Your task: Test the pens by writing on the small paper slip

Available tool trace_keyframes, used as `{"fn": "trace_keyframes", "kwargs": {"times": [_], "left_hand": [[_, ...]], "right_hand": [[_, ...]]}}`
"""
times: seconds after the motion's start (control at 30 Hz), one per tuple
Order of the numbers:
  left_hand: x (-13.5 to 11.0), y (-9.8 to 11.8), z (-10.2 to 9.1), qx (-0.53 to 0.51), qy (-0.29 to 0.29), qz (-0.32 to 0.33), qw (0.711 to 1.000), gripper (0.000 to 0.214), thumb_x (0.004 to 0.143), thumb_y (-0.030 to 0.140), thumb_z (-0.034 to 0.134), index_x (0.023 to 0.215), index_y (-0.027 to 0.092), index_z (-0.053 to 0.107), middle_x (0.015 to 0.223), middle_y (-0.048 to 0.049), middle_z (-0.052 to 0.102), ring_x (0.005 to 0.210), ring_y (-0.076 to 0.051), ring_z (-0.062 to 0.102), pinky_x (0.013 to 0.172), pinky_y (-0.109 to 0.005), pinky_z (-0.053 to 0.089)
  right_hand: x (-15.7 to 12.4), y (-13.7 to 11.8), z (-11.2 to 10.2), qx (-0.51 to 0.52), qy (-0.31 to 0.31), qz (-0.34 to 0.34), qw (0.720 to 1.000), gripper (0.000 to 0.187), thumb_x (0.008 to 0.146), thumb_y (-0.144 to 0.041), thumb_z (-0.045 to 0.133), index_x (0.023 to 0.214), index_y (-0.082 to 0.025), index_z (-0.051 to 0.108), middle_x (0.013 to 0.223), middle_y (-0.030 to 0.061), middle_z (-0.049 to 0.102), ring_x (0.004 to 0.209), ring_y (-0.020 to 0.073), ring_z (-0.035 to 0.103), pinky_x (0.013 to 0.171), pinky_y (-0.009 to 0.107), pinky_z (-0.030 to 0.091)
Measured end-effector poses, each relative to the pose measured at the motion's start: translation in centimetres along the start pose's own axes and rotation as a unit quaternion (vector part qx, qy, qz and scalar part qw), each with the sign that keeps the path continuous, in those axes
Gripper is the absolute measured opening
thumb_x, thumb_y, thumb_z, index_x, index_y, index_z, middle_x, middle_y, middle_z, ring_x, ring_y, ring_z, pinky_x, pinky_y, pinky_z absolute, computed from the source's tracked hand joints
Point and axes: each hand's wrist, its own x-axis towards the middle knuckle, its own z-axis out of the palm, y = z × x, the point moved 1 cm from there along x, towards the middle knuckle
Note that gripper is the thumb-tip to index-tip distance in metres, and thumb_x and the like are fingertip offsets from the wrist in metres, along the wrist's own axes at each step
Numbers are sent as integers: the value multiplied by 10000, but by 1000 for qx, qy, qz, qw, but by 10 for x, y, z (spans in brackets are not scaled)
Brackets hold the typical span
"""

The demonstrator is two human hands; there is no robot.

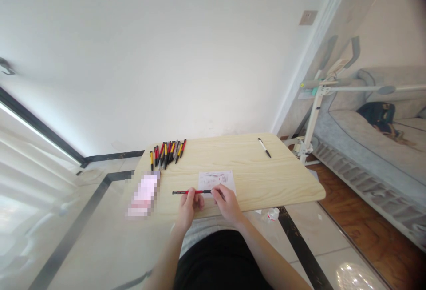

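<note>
A red and black pen [199, 191] lies level between my two hands, above the near part of the table. My left hand [190, 205] pinches its red barrel around the middle. At the black end, the fingers of my right hand [226, 201] close on the tip, which they hide. Under and behind the hands is a sheet of white paper [208, 178] with dark scribbles on it. Toward the far left of the table, a loose pile of pens [166, 154] in red, yellow, black and grey is spread out. One white and black pen [264, 147] lies alone at the far right.
The light wooden table [249, 179] stands against a white wall. A blurred-out pinkish rectangle [144, 194] is at its left edge. On the floor lies a clear plastic bottle [273, 213]. To the right are a white metal frame [314, 117] and a grey sofa [353, 125].
</note>
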Motion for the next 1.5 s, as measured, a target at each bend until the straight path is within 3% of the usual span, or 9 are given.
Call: {"fn": "trace_keyframes", "kwargs": {"times": [0.6, 1.5], "left_hand": [[-1, 2, 2, -20, -6, -5, 1000, 393, 819, 456, 407, 530, 196, 349, 462, 5, 514, 442, -114, 465, 453, -242, 350], [1, -1, -1, 6, -6, 5, 1000, 410, 824, 473, 380, 520, 199, 345, 452, -4, 521, 425, -117, 465, 453, -251, 352]], "right_hand": [[-1, 7, 2, 11, 9, -5, 1000, 195, 824, -337, 474, 888, -186, 578, 647, 1, 579, 561, 124, 535, 531, 232, 409], [0, 6, 1, 62, -8, -13, 998, 165, 801, -303, 490, 898, -181, 543, 728, 12, 574, 631, 129, 548, 575, 242, 426]]}}
